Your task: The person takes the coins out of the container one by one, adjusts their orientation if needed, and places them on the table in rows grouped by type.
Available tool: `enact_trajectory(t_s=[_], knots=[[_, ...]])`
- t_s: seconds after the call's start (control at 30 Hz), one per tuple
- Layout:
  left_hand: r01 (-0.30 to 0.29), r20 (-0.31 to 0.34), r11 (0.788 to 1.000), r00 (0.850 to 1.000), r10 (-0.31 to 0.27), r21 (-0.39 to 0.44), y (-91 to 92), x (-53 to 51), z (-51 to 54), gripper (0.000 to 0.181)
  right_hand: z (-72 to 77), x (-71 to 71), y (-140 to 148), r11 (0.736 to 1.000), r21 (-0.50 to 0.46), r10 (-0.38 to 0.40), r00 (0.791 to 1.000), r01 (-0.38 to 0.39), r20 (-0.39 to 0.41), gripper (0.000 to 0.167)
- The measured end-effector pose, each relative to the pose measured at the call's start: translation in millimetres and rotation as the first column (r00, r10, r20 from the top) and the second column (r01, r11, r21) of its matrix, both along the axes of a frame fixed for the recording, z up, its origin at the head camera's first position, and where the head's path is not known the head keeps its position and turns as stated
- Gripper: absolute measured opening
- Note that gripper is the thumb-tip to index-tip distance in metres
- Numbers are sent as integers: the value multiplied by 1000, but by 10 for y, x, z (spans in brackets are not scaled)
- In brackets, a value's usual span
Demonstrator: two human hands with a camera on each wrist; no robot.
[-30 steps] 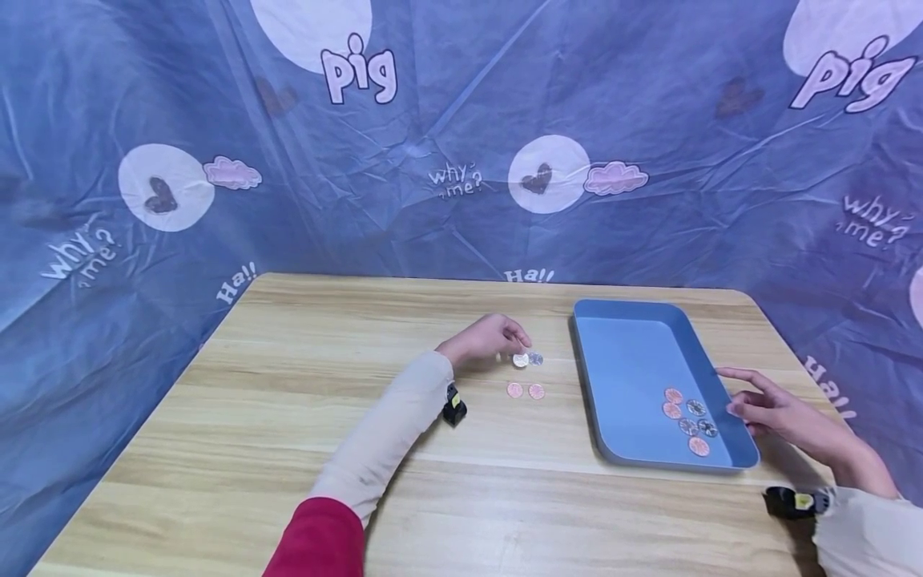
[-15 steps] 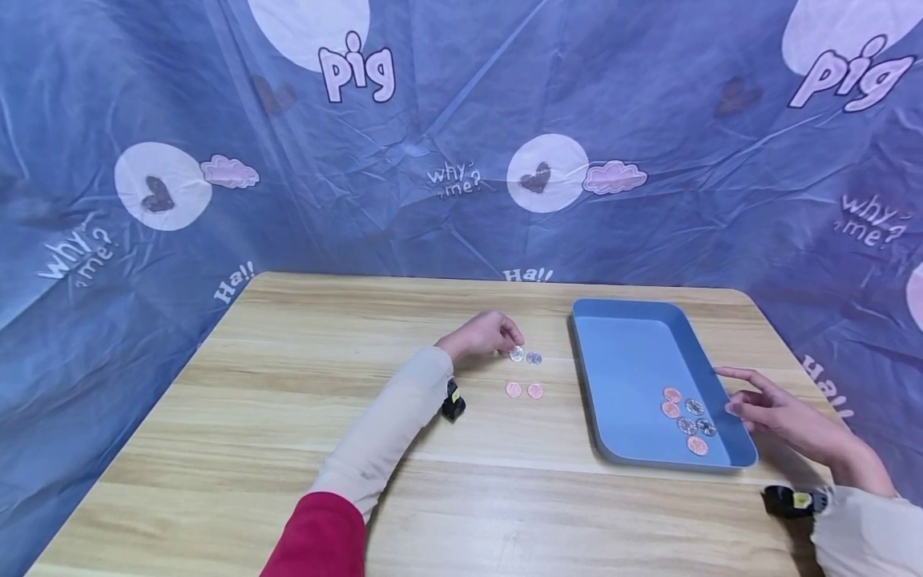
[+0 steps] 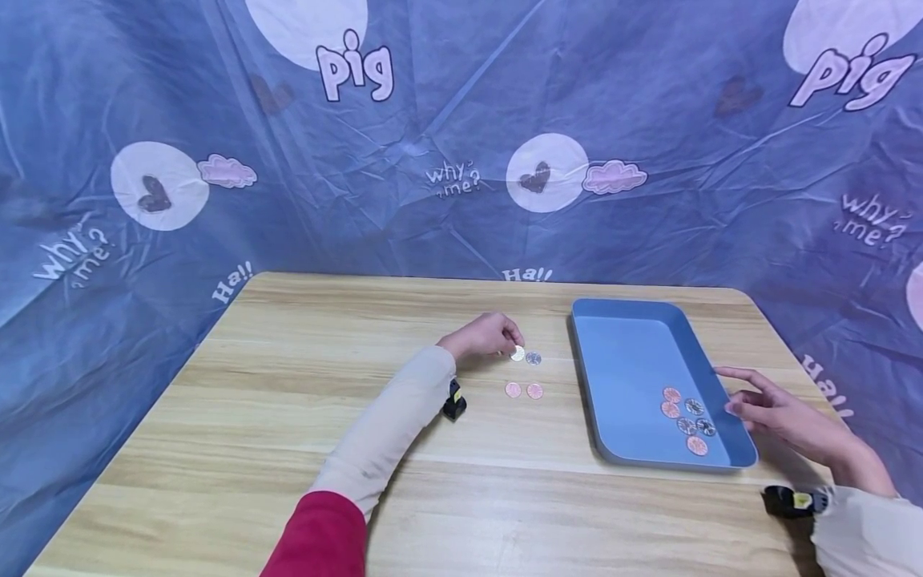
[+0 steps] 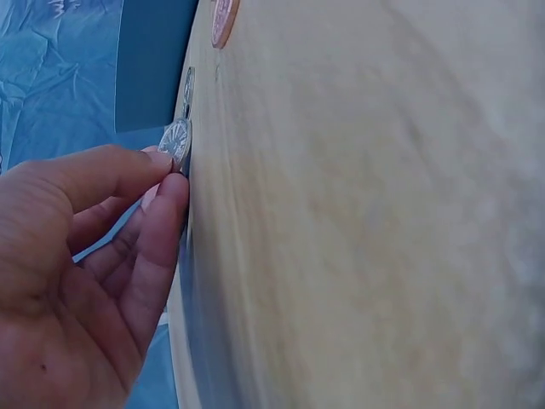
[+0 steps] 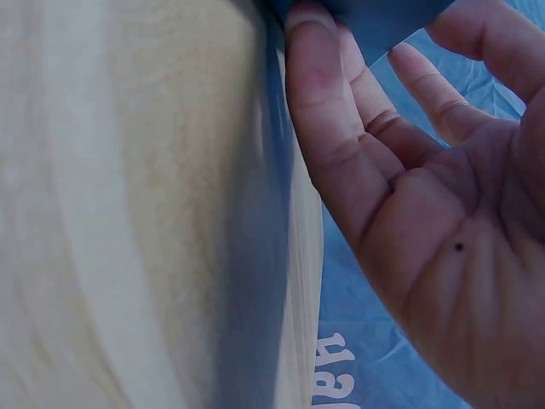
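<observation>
Partly, the left hand (image 3: 485, 335) is hiding the silver coin (image 3: 518, 353) that it is holding, and the markings on the coins are staying too small to read in the head view. In the left wrist view, a copper-coloured coin (image 4: 224, 21) is running off the top edge; in the right wrist view, the tray (image 3: 627, 353) is being cropped at the top and is covering some fingertips.

The left hand is pinching its silver coin between thumb and finger, tilting it just above or against the tabletop (image 3: 288, 417); which of the two is hard to tell. The right hand (image 3: 789, 421) is keeping its fingers loosely spread, touching the tray's right wall from outside; how firmly they are pressing cannot be told.

A second silver coin (image 3: 534, 358) is lying just beside the held one, while two copper-coloured coins (image 3: 513, 390) are lying side by side nearer the wearer. Wood is stretching between these coins and the tray's left wall, and a wider expanse is extending leftward. Six coins (image 3: 687, 426) are clustering toward the tray's near right corner.
</observation>
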State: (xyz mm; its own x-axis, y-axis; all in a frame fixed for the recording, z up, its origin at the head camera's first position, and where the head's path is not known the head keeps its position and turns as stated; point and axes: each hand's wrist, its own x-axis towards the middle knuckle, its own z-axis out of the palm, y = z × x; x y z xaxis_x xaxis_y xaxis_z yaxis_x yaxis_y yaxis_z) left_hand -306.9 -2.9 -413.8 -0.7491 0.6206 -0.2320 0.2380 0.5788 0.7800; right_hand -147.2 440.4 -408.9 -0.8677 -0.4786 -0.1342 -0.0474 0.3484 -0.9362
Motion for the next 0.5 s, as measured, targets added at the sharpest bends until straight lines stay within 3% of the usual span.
enact_trajectory(t_s=[0.13, 0.27, 0.5], knots=[[0, 12, 1000, 1000, 0, -10, 18, 15, 20, 18, 6, -6, -1, 1000, -7, 6, 1000, -6, -16, 60], [5, -16, 999, 1000, -6, -45, 31, 33, 36, 14, 4, -2, -12, 1000, -10, 10, 1000, -11, -24, 60], [19, -14, 998, 1000, -19, -55, 16, 34, 36, 15, 0, 14, -17, 999, 38, -5, 999, 7, -36, 58]])
